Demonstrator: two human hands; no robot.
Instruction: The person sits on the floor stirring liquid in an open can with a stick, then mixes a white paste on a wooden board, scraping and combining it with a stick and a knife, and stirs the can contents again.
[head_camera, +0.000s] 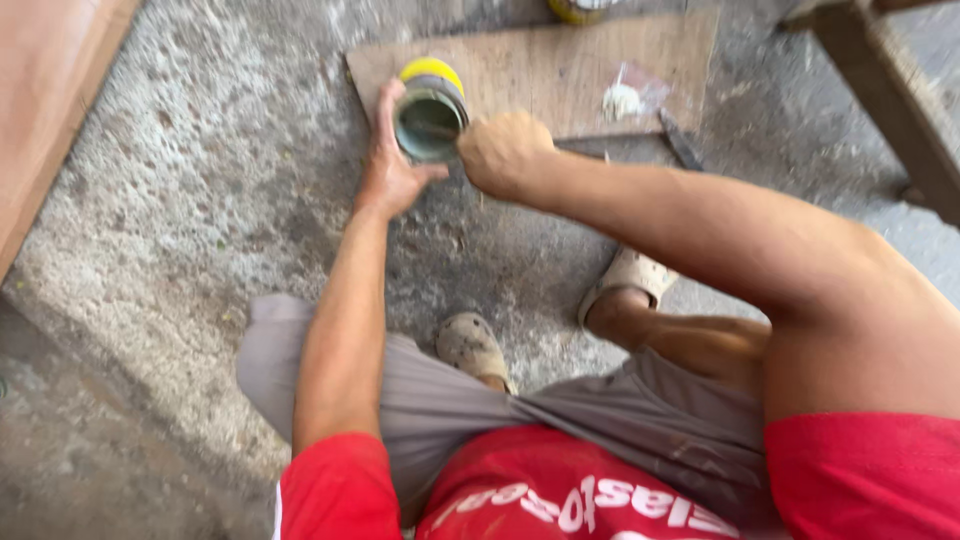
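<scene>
My left hand (388, 165) is wrapped around a small round can (430, 118). The thumb is on the near side and the fingers curl up the far side, so the can is held tight. The can has a yellow band at its far end and its open mouth tips toward me. It looks grey-green inside.

My right hand (503, 152) is curled into a fist right at the can's rim, touching it on the right. It may be gripping something thin, but the picture is blurry and I cannot tell what.

The can sits at the near edge of a flat wooden board (560, 70) that lies on the rough concrete floor (200, 200). On the board, well to the right of my right hand, is a small clear bag with a white lump (625, 98) in it. Just past that bag, off the board's edge, lies a dark flat tool (682, 142). I cannot tell what kind it is. At the far side of the board I see the bottom of another yellow can (578, 9).

Far right of my hands is a wooden leg (890, 100) of some bench or table. Far left is a wooden plank (50, 100).

Below my hands are my two feet in pale sandals (472, 345), resting on the floor.

Nothing stands between my hands and the can.
</scene>
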